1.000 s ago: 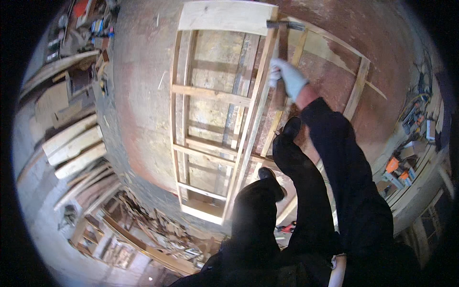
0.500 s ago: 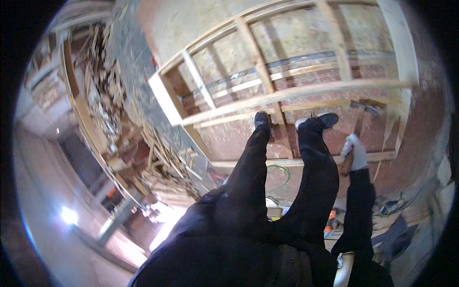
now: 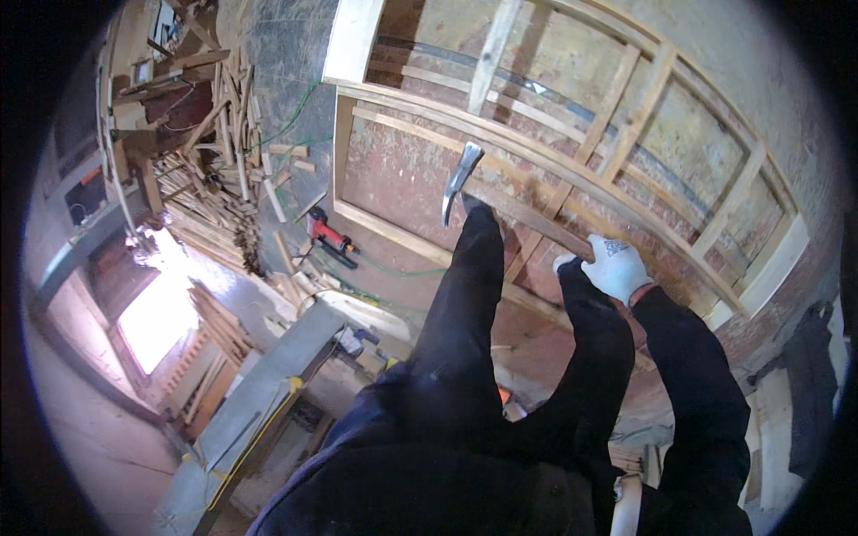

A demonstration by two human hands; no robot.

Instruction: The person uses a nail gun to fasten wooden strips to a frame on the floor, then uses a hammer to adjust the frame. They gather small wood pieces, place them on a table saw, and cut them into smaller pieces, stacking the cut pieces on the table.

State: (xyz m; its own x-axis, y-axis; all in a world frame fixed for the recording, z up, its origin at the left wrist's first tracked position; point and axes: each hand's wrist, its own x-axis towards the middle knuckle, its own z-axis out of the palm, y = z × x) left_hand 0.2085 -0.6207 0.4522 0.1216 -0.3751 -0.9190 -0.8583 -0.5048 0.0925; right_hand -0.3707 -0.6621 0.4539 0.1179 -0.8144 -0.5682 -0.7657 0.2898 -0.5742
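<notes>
In a white glove, my right hand (image 3: 617, 268) is wrapped round the wooden handle of a hammer (image 3: 527, 217). Its metal head points left and lies near my left shoe, above the frame's lower section. The hand is beside my right lower leg, whose shoe it partly hides. Around my feet lies a large wooden frame (image 3: 416, 107) of pale boards with several crosspieces, and both feet stand within its near section. My left hand does not show.
A red power tool (image 3: 329, 234) lies left of the frame, near a green hose (image 3: 299, 112). Scrap wood (image 3: 228, 134) is heaped farther left. A long grey beam (image 3: 268, 375) runs at the lower left, with a yellow cord (image 3: 255, 438) along it. Dark cloth (image 3: 809, 393) hangs at the right.
The hammer has swung round from pointing away to pointing left, its head now near my left shoe. My right hand has come closer to my right leg. The whole view has turned.
</notes>
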